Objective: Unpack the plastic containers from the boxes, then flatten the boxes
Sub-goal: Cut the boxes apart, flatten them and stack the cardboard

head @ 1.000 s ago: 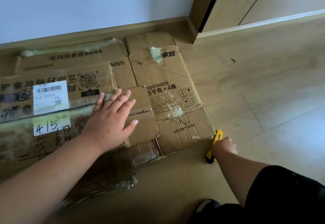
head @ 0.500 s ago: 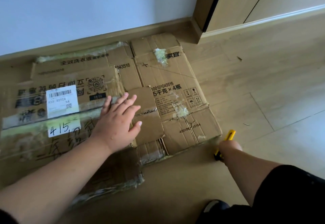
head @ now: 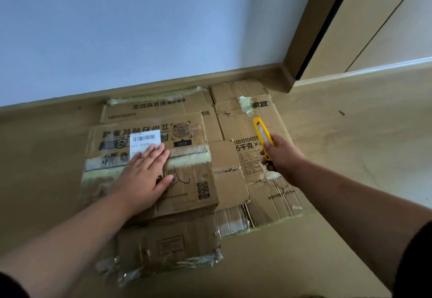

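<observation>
Both hands are out over the cardboard. My left hand (head: 146, 176) lies flat, fingers straight and together, palm pressing the top box (head: 149, 157); the fingertips overlap the lower edge of a white label (head: 145, 142) with a barcode. My right hand (head: 279, 155) is curled round a yellow knife (head: 263, 137), which points up and away from me, its tip above the second box (head: 254, 162); I cannot tell whether any blade is out.

The top box is flattened, its printed face up, strips of tape (head: 187, 158) running across it. It overlaps the second box, also flat, which spreads to the right with its flaps splayed and a torn scrap of tape near its far edge. A third flattened piece (head: 168, 246) sticks out from under the top box toward me, tape crinkled along its near edge.

All of it lies on the wooden floor (head: 350, 134), close against the skirting (head: 140, 87) below a pale wall (head: 140, 29). A door frame (head: 311, 29) stands at the right.
</observation>
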`<state>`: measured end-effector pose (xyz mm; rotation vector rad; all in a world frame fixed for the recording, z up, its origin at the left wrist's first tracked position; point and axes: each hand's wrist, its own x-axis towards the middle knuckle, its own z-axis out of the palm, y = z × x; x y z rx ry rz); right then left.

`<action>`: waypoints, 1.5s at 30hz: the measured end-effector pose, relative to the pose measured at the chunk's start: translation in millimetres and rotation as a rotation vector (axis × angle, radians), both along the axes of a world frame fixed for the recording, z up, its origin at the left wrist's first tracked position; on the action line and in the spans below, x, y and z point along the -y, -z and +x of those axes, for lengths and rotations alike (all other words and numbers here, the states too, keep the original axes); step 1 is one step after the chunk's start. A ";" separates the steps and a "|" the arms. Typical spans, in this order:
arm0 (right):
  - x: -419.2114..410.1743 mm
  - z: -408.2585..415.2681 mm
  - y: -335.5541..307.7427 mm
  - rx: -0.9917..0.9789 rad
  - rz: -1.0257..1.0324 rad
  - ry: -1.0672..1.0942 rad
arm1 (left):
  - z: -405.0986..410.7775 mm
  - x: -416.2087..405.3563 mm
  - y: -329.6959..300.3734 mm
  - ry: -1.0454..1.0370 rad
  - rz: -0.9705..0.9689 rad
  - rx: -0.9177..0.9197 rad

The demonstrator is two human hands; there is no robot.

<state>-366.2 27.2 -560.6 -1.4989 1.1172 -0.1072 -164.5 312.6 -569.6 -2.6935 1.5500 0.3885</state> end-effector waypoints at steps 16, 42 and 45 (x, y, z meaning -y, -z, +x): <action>-52.9 17.1 -98.9 -0.072 0.467 -0.505 | -16.9 -51.0 22.1 -0.021 -0.023 -0.057; -16.4 -1.7 -56.0 -0.310 -0.184 -0.547 | -21.5 -22.1 32.3 -0.001 -0.052 0.158; -16.5 -1.1 -52.4 -0.303 -0.210 -0.542 | -20.4 -19.6 33.0 -0.009 -0.038 0.170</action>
